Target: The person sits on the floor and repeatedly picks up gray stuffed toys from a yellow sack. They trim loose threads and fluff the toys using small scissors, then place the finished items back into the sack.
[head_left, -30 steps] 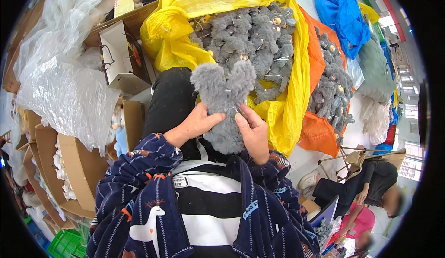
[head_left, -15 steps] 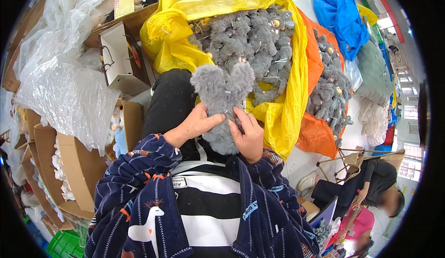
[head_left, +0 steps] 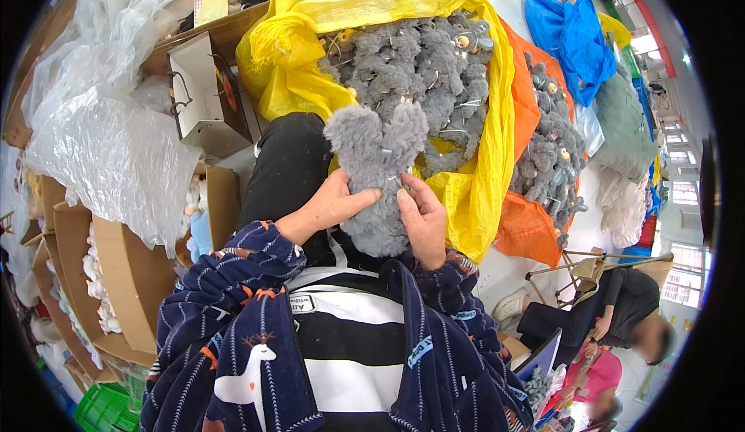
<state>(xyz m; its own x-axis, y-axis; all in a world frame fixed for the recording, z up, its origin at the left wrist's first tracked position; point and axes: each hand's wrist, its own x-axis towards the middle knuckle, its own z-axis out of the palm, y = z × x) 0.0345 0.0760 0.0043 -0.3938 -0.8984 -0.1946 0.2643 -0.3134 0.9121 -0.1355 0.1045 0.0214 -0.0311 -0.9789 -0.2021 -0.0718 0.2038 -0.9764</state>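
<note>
A fluffy grey plush toy (head_left: 380, 222), with two ear-like lobes at its upper end, lies over my lap. My left hand (head_left: 334, 202) is closed round its left side, thumb lying across the fur. At the right edge of the toy, my right hand (head_left: 423, 219) is in a pinch, thumb and index fingertips close together beside a thin pale strand. What sits between those fingertips is too small to make out. A small grey tab shows on the fur between the lobes. Just beyond the toy, a yellow sack (head_left: 466, 207) holds many similar grey plush pieces (head_left: 396, 60).
An orange sack (head_left: 524, 222) with more grey plush stands right of the yellow one; a blue bag (head_left: 570, 44) lies behind. To the left are cardboard boxes (head_left: 132, 277), clear plastic sheeting (head_left: 109, 153) and an open white box (head_left: 198, 91). Two people (head_left: 621, 308) sit at right.
My right hand has slid slightly right, and its thumb has moved off the fur to close toward the index finger at the toy's edge. My left hand keeps its hold.
</note>
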